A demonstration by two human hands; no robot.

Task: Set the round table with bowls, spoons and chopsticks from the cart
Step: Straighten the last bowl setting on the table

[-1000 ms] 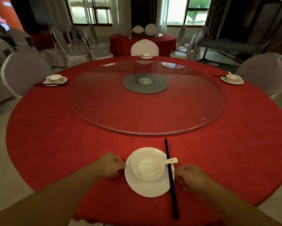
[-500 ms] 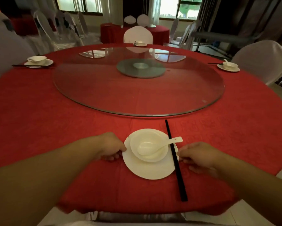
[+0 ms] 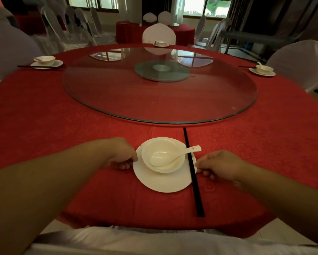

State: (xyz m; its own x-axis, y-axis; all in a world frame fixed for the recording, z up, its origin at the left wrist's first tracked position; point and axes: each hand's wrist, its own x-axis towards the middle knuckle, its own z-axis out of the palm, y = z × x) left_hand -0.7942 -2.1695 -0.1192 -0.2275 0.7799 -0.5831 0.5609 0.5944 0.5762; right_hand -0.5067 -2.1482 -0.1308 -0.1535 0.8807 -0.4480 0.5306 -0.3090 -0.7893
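Note:
A white plate [image 3: 160, 183] lies on the red tablecloth [image 3: 62, 126] near the table's front edge. On it stands a white bowl [image 3: 173, 167], pushed toward the plate's far side, with a white spoon [image 3: 174, 156] inside, handle pointing right. Black chopsticks [image 3: 197, 196] lie along the plate's right side, resting on its rim and under the spoon handle. My left hand [image 3: 121, 153] is curled on the plate's left rim. My right hand [image 3: 222, 164] pinches the right rim just beside the chopsticks.
A large glass turntable [image 3: 117, 92] covers the table's middle. Three more settings stand at the left [image 3: 46, 61], far side [image 3: 161, 44] and right [image 3: 263, 69]. White-covered chairs ring the table, one at the right [image 3: 301, 63] and one right below me [image 3: 154, 242].
My view has come closer and lower over the table. Both hands stay at the plate's two sides; the setting has hardly shifted.

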